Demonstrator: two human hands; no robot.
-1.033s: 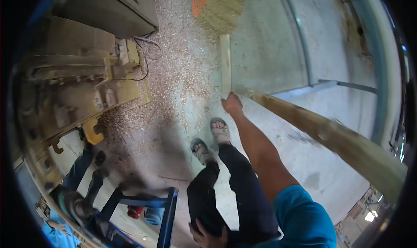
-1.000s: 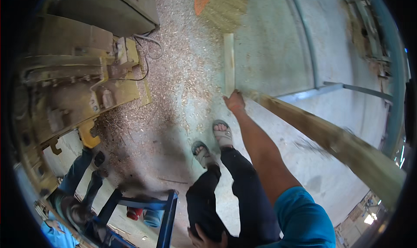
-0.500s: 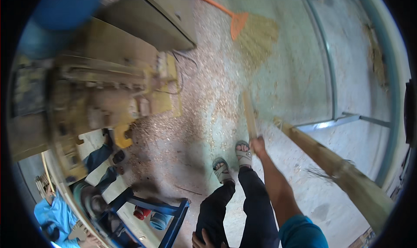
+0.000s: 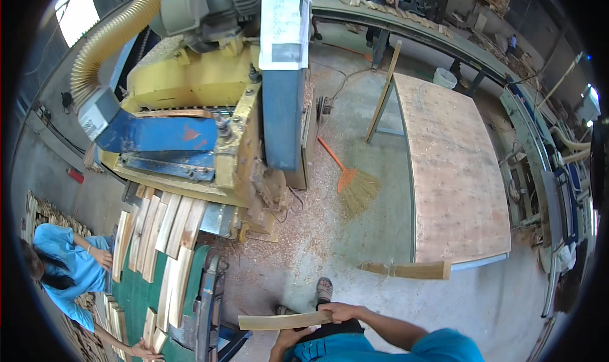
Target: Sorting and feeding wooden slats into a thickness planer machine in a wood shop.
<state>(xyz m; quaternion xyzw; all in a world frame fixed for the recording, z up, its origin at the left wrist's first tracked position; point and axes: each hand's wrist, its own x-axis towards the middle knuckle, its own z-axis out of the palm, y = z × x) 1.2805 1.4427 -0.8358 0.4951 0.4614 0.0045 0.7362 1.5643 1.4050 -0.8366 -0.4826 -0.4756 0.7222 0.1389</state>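
The right hand (image 4: 341,312) pinches a wooden board (image 4: 273,322) at its right end. The left hand (image 4: 292,336) meets its near edge, fingers unclear.

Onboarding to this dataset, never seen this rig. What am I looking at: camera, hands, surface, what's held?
There is no robot here. A person wears two wide fisheye cameras on the head; every picture is from the left one, looking down, so straight edges bend near the rim. At the bottom, the wearer's bare right hand grips one end of a pale, flat wooden strip; the bare left hand is beneath it, its exact hold unclear. To the left, more pale wooden strips lie on a green belt beside a large yellow-and-blue machine. A co-worker in light blue reaches toward them. An orange-handled straw broom lies on the floor among shavings; a plywood-topped table stands to the right.
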